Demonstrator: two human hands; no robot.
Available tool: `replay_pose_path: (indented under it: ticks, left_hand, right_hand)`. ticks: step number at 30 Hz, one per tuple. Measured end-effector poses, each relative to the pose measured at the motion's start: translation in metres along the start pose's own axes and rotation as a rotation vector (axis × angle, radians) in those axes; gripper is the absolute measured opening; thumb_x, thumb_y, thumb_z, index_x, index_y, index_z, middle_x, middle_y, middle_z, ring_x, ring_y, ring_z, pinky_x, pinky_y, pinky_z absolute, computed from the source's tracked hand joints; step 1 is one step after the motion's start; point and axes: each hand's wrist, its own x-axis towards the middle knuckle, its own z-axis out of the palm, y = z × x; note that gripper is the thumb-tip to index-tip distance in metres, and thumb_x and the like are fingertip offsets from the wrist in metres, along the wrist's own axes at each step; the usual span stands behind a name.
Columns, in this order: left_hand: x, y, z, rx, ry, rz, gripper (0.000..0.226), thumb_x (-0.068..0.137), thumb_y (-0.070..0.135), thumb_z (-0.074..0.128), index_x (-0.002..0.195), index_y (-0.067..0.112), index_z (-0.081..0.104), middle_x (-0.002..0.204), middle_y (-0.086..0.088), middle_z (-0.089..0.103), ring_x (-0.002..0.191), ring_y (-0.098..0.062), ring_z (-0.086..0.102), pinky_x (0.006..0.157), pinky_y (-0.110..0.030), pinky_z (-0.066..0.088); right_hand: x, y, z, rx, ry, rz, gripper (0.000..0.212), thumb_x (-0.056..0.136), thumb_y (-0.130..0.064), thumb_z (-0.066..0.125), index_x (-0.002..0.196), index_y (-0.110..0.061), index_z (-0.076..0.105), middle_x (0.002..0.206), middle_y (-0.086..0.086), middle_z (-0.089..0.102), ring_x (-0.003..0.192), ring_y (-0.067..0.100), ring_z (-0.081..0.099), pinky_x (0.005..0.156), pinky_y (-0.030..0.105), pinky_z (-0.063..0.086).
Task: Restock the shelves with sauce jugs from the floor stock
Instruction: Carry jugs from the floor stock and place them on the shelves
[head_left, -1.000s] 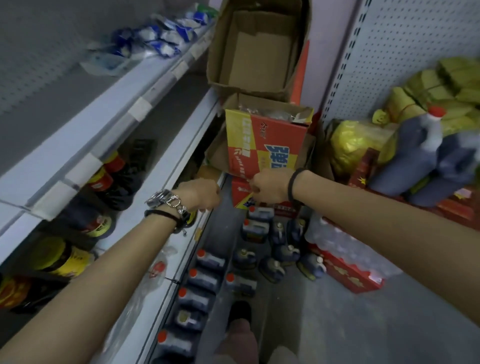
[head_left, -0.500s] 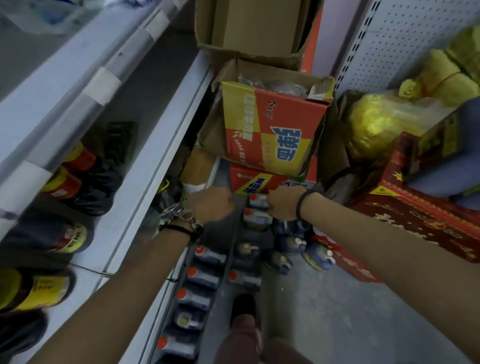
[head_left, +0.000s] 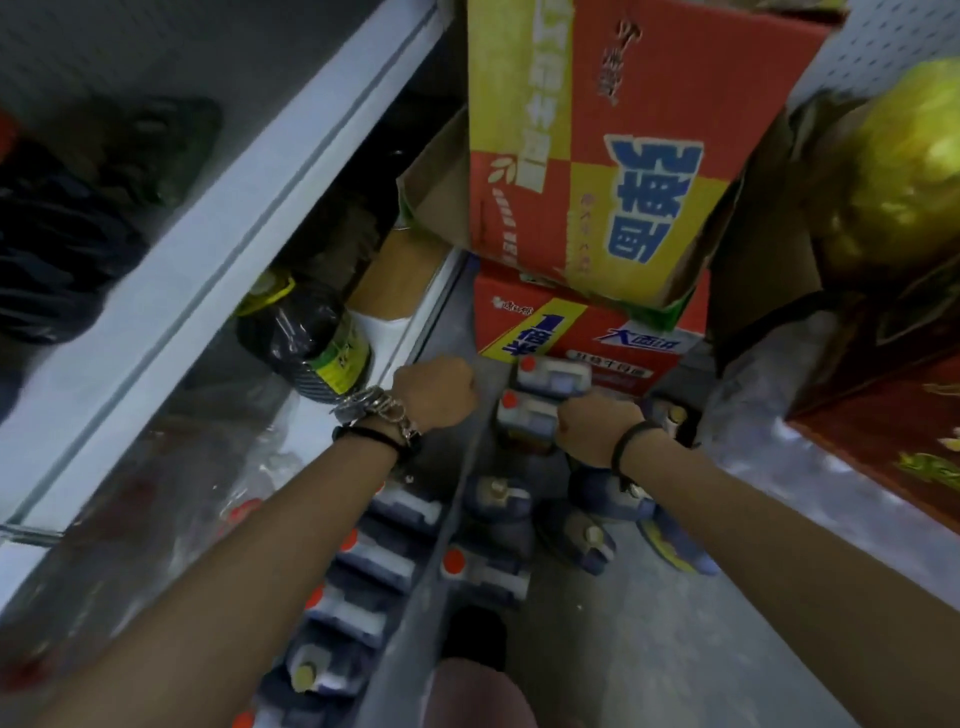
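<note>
Right hand (head_left: 597, 426) closed on handle of red-capped jug (head_left: 524, 415) in floor stock, below the cartons (head_left: 587, 332). Left hand (head_left: 436, 395) clenched, empty, just left of it, beside bottom shelf (head_left: 405, 332). Jug upright; shelf to the left.

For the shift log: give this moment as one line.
phase: reaching floor stock | right hand: on red-capped jug, grip unclear | left hand: fisted, holding nothing visible | shelves: jug not placed
</note>
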Motion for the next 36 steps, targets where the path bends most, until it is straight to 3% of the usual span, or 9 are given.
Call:
replay_pose_path:
  ticks: [5,10,13,18,21,24,30,33,36]
  left_hand:
    - [0.059,-0.01,0.094,-0.047,0.017,0.043,0.03,0.099,0.024,0.042,0.113,0.008,0.062,0.121,-0.011,0.061,0.11,-0.032,0.057,0.086,-0.035,0.043]
    - [0.102,-0.015,0.171,0.015,0.04,0.014,0.034,0.101,0.026,0.034,0.116,0.011,0.062,0.119,-0.009,0.062,0.107,-0.03,0.059,0.081,-0.034,0.043]
    - [0.127,-0.02,0.204,0.004,0.058,0.037,0.034,0.101,0.025,0.034,0.115,0.011,0.061,0.12,-0.011,0.061,0.107,-0.03,0.059,0.076,-0.032,0.039]
    - [0.164,-0.022,0.242,-0.033,0.08,0.057,0.031,0.099,0.025,0.04,0.113,0.008,0.061,0.117,-0.013,0.062,0.105,-0.031,0.059,0.077,-0.032,0.042]
    - [0.182,-0.025,0.26,-0.061,0.084,0.066,0.028,0.098,0.024,0.042,0.11,0.007,0.062,0.115,-0.013,0.062,0.103,-0.031,0.059,0.079,-0.034,0.044]
    - [0.196,-0.028,0.274,-0.081,0.102,0.064,0.028,0.098,0.022,0.041,0.107,0.007,0.063,0.114,-0.012,0.063,0.1,-0.03,0.06,0.08,-0.034,0.046]
    - [0.215,-0.034,0.299,-0.143,0.098,0.042,0.028,0.099,0.024,0.041,0.103,0.006,0.062,0.111,-0.013,0.063,0.099,-0.031,0.059,0.084,-0.036,0.046]
    - [0.216,-0.034,0.312,-0.167,0.081,0.041,0.028,0.099,0.024,0.042,0.103,0.005,0.061,0.109,-0.014,0.063,0.099,-0.03,0.06,0.081,-0.032,0.045]
    - [0.214,-0.035,0.326,-0.199,0.09,0.058,0.024,0.097,0.023,0.046,0.099,0.004,0.06,0.106,-0.015,0.064,0.097,-0.03,0.061,0.073,-0.029,0.041]
  right_hand:
    - [0.076,0.021,0.07,0.032,0.073,-0.016,0.039,0.098,-0.035,0.036,0.128,-0.014,0.05,0.128,0.01,0.056,0.115,0.029,0.052,0.098,0.041,0.042]
    - [0.149,0.041,0.133,-0.023,0.116,0.005,0.05,0.096,-0.035,0.04,0.142,-0.019,0.031,0.142,0.013,0.036,0.132,0.034,0.033,0.107,0.048,0.031]
    - [0.185,0.048,0.158,0.06,0.137,0.014,0.057,0.093,-0.033,0.046,0.144,-0.017,0.026,0.146,0.013,0.026,0.136,0.035,0.024,0.11,0.052,0.026]
    - [0.233,0.049,0.183,0.124,0.272,0.084,0.07,0.09,-0.038,0.053,0.146,-0.016,0.016,0.151,0.011,0.017,0.14,0.033,0.016,0.112,0.06,0.015]
    - [0.259,0.055,0.187,0.2,0.265,0.102,0.071,0.091,-0.037,0.053,0.146,-0.013,0.015,0.153,0.01,0.014,0.143,0.033,0.012,0.111,0.065,0.009]
    - [0.283,0.065,0.186,0.256,0.261,0.117,0.06,0.094,-0.029,0.05,0.143,-0.01,0.021,0.152,0.013,0.015,0.14,0.036,0.019,0.109,0.064,0.017]
    - [0.319,0.083,0.198,0.363,0.287,0.102,0.055,0.089,-0.029,0.06,0.132,-0.007,0.033,0.135,0.019,0.039,0.125,0.037,0.039,0.102,0.049,0.038]
    - [0.322,0.082,0.193,0.396,0.281,0.09,0.042,0.092,-0.022,0.056,0.125,0.0,0.045,0.11,0.016,0.047,0.117,0.035,0.047,0.098,0.039,0.04]
    - [0.32,0.08,0.197,0.43,0.318,0.09,0.02,0.094,-0.023,0.052,0.099,-0.004,0.058,0.103,0.018,0.055,0.101,0.032,0.054,0.093,0.04,0.044]
